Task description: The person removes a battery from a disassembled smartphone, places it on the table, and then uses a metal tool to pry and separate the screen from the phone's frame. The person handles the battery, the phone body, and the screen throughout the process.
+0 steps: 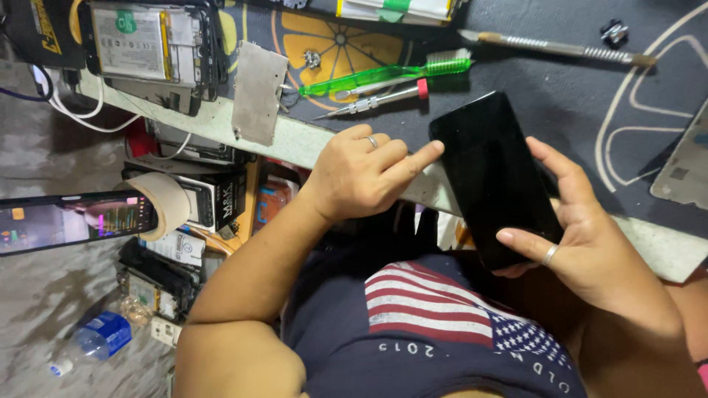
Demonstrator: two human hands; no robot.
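Observation:
My right hand holds a black smartphone with a dark screen, fingers along its right edge and under its lower end. The phone is tilted over the front edge of the work mat. My left hand is curled with a ring on one finger. Its index finger points right, and the tip touches the phone's left edge. Nothing is held in that hand. Below both hands is my dark shirt with a striped flag print.
On the mat lie a green toothbrush, a small screwdriver, a metal spudger, a metal plate and an opened phone showing its battery. A lit phone, boxes and a water bottle sit lower left.

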